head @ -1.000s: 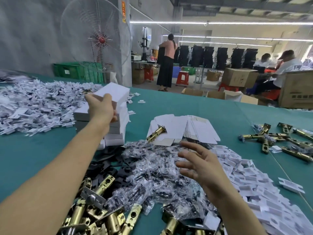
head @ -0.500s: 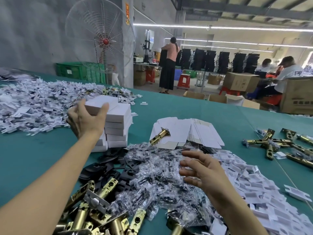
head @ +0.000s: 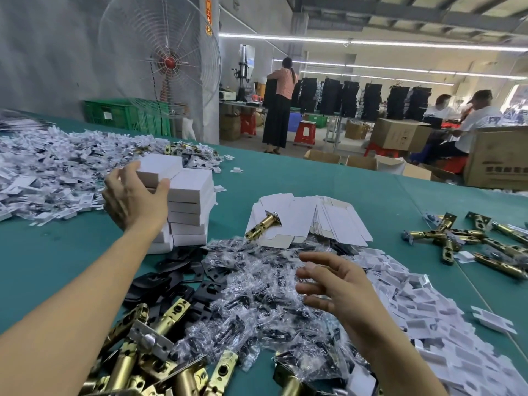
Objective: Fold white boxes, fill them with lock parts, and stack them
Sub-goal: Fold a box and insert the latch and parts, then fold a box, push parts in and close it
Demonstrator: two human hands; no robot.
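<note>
The white box [head: 160, 168] sits left of centre in the frame, askew on top of the stack [head: 190, 207] of like boxes, clasped by the left grip [head: 134, 195], thumb on its near wall and fingers at its left end. It looks like thin card, stiff at the edges but dentable on broad faces, heavy for its size if loaded, so hold it by the side walls. The right grip [head: 334, 284] hangs released, fingers spread, above the bagged parts [head: 257, 281] on the tabletop [head: 314, 178].

White box [head: 160, 168], teal table [head: 300, 178]
</note>
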